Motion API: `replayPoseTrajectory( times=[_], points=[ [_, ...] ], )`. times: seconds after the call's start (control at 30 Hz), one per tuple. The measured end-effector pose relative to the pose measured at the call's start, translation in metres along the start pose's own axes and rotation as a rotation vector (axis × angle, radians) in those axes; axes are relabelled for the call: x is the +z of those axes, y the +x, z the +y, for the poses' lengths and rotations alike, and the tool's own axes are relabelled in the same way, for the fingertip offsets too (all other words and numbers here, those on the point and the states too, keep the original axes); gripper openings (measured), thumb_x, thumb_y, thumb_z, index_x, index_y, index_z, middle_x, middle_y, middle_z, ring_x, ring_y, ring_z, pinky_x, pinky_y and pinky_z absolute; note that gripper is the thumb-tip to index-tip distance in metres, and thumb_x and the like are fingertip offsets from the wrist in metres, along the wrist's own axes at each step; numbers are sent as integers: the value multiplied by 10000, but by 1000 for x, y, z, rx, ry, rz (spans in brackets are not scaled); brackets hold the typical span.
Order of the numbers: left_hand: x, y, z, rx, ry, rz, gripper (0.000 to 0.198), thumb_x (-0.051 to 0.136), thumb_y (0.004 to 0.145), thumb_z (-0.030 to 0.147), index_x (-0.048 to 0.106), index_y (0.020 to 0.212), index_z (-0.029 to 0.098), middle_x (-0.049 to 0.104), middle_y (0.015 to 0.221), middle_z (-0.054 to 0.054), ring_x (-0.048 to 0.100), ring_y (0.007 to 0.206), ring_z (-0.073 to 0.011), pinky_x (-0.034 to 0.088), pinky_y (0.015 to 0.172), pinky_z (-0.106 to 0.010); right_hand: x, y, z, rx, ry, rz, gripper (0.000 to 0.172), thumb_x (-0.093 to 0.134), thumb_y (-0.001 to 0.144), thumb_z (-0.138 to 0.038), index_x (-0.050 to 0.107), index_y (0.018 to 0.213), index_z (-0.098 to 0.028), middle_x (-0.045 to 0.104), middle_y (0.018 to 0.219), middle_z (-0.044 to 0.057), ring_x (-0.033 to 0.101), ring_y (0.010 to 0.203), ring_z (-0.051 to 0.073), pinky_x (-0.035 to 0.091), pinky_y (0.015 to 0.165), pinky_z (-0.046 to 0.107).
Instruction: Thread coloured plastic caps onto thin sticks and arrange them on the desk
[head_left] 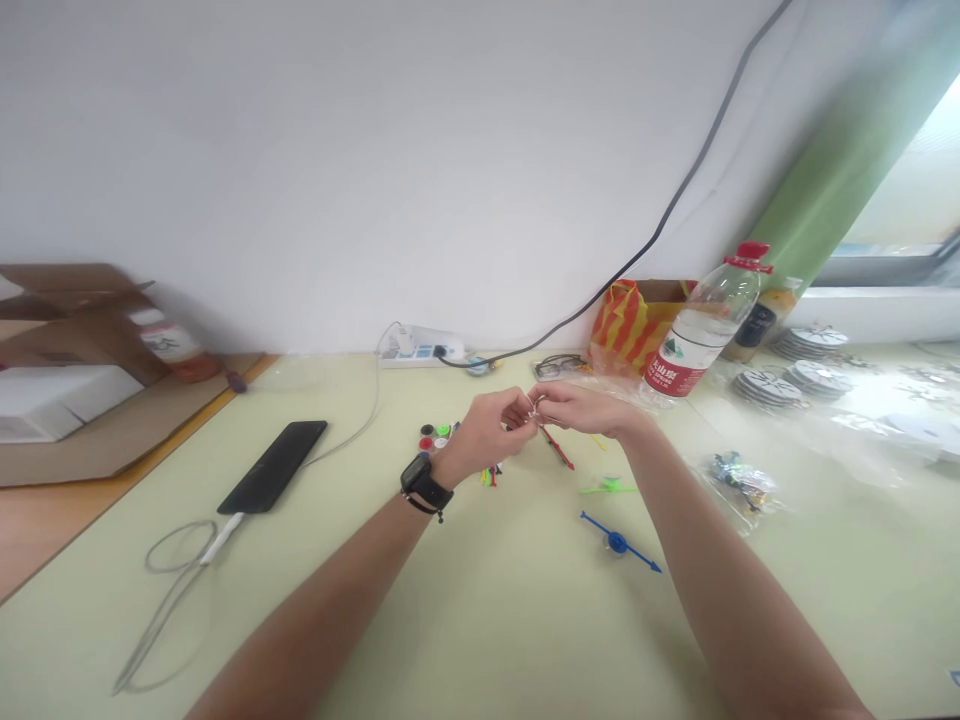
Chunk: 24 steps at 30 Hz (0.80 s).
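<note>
My left hand (489,430) and my right hand (585,408) meet above the pale green table (480,620), fingers pinched together on a small red stick-like plastic piece (559,450) that hangs down between them. A black watch (422,484) sits on my left wrist. Under the hands lie small coloured round pieces (435,436) and a few short coloured sticks (491,476). A green propeller-like piece (607,487) and a blue one (618,542) lie on the table just below my right forearm.
A black phone (274,466) on a grey cable lies at the left. A power strip (420,352), glasses (559,366), an orange bag (630,322) and a water bottle (701,335) stand by the wall. Clear plastic bags (739,482) and stacked discs (787,380) are at the right. Cardboard boxes (82,330) sit far left.
</note>
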<state>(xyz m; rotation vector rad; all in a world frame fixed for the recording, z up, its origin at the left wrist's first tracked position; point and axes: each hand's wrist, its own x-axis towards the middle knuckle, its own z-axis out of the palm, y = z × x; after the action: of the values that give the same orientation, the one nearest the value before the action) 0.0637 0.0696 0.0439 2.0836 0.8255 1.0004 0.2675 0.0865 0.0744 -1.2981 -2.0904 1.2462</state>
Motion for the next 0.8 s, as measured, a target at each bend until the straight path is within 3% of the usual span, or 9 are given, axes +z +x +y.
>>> replayPoseTrajectory(
  times=[0.23,0.4,0.53,0.63,0.8],
  points=[
    [8,1,-3,-10,22,28,72,605,904,253,616,916,183,736,922,-32,696,780,-136,575,718,-247,4,2,0,46,-1,-21,95,563,843,-279,548,906,-210,571,793,-5,482,682,137,368,567,236],
    [8,-2,-7,-27,137,29,107,622,887,254,570,816,194,668,770,12,642,689,-126,517,642,-234,3,7,4,105,-186,126,197,494,845,-221,605,1008,-220,641,965,32,572,864,181,439,650,245],
    [15,-9,-9,-3,298,-96,70,628,899,284,645,890,217,709,865,-5,658,809,-172,509,702,-273,-5,9,19,203,-417,113,233,470,872,-215,633,1038,-201,689,1088,75,622,956,217,467,722,275],
    [21,-12,-13,48,425,-221,125,622,909,262,707,999,245,718,942,-28,651,945,-212,501,796,-309,-10,8,32,277,-476,52,226,578,826,-235,657,1031,-184,715,1043,101,655,897,244,463,678,294],
    [19,-11,-18,146,618,-291,162,583,933,197,742,907,209,717,906,-63,591,975,-245,468,859,-351,-20,6,42,289,-512,36,182,600,839,-273,662,988,-188,723,1056,103,662,920,239,455,668,282]
  ],
)
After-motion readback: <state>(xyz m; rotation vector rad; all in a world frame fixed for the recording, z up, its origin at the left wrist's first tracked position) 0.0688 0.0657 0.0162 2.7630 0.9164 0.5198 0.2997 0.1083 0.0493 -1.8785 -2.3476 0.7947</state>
